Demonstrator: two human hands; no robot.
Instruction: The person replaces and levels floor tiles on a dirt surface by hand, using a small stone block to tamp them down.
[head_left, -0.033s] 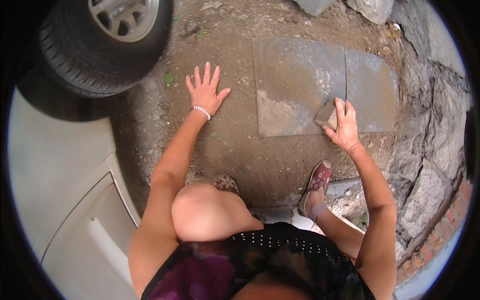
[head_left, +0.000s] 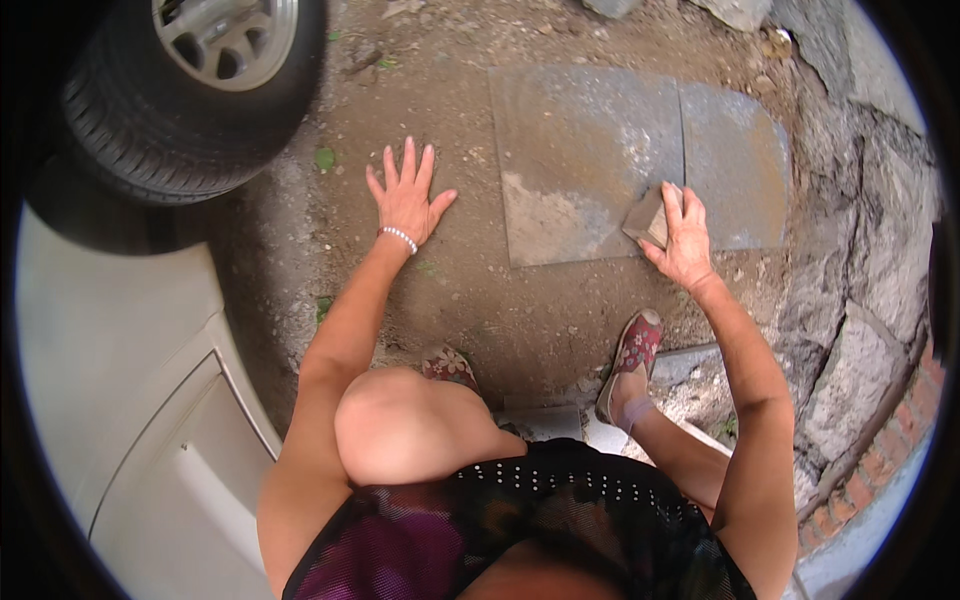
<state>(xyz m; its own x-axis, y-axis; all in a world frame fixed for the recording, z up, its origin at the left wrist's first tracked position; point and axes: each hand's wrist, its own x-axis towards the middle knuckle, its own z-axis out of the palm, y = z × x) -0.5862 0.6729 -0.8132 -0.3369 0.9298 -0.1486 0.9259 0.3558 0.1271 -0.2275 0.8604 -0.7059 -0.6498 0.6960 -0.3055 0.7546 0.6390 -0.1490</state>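
My left hand [head_left: 405, 205], a beaded bracelet at its wrist, is palm down with fingers spread over the bare dirt [head_left: 455, 290], left of the slabs. Whether its palm touches the soil I cannot tell. My right hand [head_left: 686, 240] grips a small grey-brown angular block [head_left: 652, 218], fingers over its far side and thumb on the near side. The block is at the near edge of a large flat grey stone slab [head_left: 570, 130] with rusty and sandy patches, close to the seam. A smaller slab [head_left: 735, 165] adjoins it on the right.
A car wheel [head_left: 200, 100] and pale body panel [head_left: 150, 350] stand at left. Rough stones [head_left: 850, 250] form a wall along the right, with bricks [head_left: 870, 480] below. Loose rocks [head_left: 735, 12] lie at the far edge. My floral shoes [head_left: 635, 350] are on the near ground.
The view has shifted slightly. Against the ground, my left hand has come a little nearer and to the right. My right hand keeps hold of the block in about the same place.
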